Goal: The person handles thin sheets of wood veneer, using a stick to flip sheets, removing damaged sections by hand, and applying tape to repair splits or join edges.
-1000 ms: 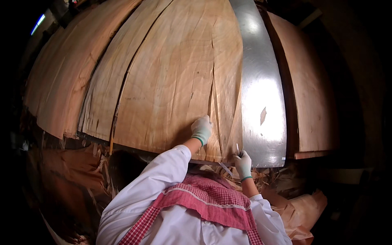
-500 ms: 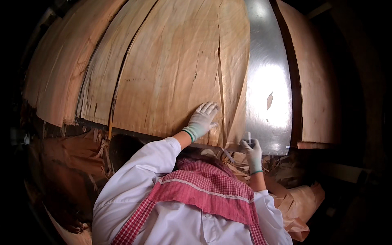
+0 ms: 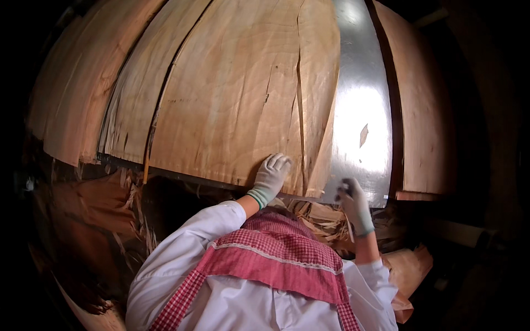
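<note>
My left hand [image 3: 270,175], in a white knit glove with a green cuff, lies palm down near the front edge of a large wood veneer sheet [image 3: 226,105]. Its fingers lie close together on the wood, holding nothing. The sheet has a long split running toward me, right of that hand. My right hand [image 3: 358,208], gloved alike, is blurred over the front edge of a shiny metal plate [image 3: 361,71]. Its fingers are curled, with something dark at their tips. A thin pale piece [image 3: 350,230] shows below that hand. What the hand holds cannot be made out.
More veneer sheets [image 3: 83,94] lie at the left, and another stack [image 3: 425,121] stands right of the plate. A small veneer chip [image 3: 364,135] rests on the plate. Torn veneer scraps [image 3: 317,218] fill the space below the front edge.
My right hand has moved slightly right and back from the sheet's front corner, and it has turned. My left hand has slid a little toward me, its fingers closer together.
</note>
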`<state>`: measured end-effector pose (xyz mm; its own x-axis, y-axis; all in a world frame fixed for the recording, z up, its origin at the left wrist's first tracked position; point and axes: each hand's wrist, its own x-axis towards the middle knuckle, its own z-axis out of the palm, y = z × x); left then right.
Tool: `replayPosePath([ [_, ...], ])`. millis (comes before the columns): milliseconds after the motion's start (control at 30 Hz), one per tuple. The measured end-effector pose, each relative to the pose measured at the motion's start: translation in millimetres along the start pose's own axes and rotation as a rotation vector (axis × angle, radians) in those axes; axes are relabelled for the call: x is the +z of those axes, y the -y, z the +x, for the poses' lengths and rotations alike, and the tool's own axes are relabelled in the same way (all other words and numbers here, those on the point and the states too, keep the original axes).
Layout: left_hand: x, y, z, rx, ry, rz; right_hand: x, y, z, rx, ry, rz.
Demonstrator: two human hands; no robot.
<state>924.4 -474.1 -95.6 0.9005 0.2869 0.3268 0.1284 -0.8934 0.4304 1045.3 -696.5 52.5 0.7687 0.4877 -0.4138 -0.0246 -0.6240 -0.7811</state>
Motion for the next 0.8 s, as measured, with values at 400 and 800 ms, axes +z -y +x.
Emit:
replayPosePath([
  [400, -4, -3, 1, 0.061, 0.012, -0.085, 123, 21, 183, -0.037, 0.135, -0.425],
  [800, 1, -7, 41, -0.153, 0.18, 0.227, 114, 45, 168, 0.051, 0.091, -0.765],
])
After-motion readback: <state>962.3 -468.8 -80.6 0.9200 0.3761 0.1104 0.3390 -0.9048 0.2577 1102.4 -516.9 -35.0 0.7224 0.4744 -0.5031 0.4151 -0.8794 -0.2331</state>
